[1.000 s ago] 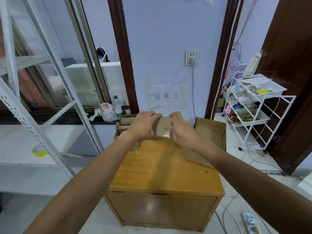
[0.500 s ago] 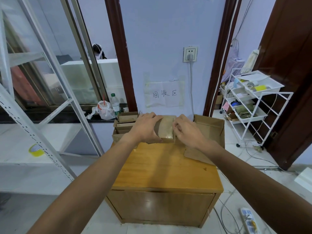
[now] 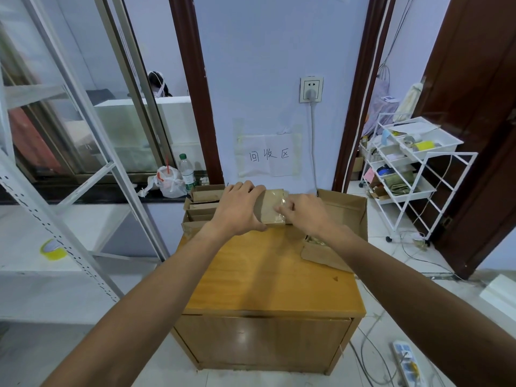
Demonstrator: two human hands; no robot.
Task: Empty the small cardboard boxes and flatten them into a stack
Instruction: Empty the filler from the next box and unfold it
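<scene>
Pale lilac wall [image 3: 265,51] with a socket [image 3: 311,89] (plug in), dark door frames [image 3: 195,107], white wire cart [image 3: 452,155], glossy tiled floor [image 3: 83,344].

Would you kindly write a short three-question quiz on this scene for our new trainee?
1. True or false: the small brown cardboard box lies on the floor.
2. What do the fingers of the right hand touch? A) the clear tape on the small box; B) a wall plug; C) a yellow tape roll.
3. Fill in: the large open brown cardboard box stands to the small box's ____ (left or right).
Key: 1 false, the left hand grips it over the light wooden cabinet; 2 A; 3 right.
</scene>
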